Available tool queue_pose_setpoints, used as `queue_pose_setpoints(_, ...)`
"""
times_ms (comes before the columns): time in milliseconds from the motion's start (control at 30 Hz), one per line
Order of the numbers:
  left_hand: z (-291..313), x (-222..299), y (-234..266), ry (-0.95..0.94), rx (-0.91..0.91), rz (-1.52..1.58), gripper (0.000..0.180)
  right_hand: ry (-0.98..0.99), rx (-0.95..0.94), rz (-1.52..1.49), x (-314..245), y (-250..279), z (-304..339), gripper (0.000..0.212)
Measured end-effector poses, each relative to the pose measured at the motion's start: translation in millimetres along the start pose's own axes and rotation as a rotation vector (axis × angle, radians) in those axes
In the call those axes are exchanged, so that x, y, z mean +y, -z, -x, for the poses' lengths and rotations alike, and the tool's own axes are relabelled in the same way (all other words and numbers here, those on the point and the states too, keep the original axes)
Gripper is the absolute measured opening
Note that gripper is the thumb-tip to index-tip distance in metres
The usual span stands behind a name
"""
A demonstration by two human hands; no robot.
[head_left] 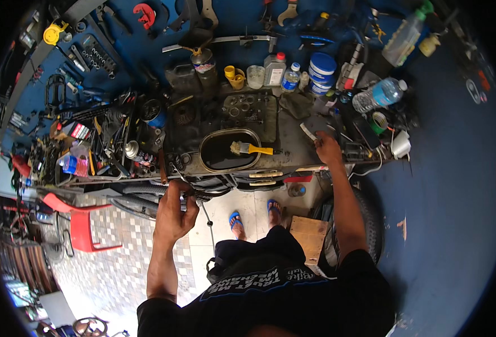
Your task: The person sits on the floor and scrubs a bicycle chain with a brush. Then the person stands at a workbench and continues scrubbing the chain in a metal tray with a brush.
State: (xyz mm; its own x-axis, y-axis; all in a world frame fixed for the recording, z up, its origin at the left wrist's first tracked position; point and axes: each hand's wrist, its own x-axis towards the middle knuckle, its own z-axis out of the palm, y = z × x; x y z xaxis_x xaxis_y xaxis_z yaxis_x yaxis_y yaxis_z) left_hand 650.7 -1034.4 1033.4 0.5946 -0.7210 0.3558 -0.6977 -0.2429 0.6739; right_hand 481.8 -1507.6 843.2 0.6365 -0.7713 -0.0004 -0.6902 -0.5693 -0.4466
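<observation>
At the bench's front edge, my left hand is closed, its fingers curled; whatever it may hold is dark and cannot be made out. My right hand reaches over the right part of the bench, fingers pinched on one end of a short, pale, flat strip. Between the hands stands an oval metal tray of dark liquid. Across its rim rests a paintbrush with a yellow handle, bristles over the liquid. Behind the tray, several rings and small metal parts lie on a dark, flat surface.
Tools and a spray can crowd the bench's left. Bottles and blue-and-white tubs line the back; a water bottle is at right. Below are a tyre, a wooden box and a red chair.
</observation>
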Motion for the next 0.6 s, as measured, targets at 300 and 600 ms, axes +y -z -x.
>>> queue_pose_setpoints(300,-22,22,-71,0.024,0.01,-0.005,0.03,0.519,0.006,-0.233,-65,18,3,0.038)
queue_pose_setpoints(600,-48,32,-86,0.051,-0.043,0.071,0.026,0.856,-0.701,-0.61,-170,-15,83,0.046)
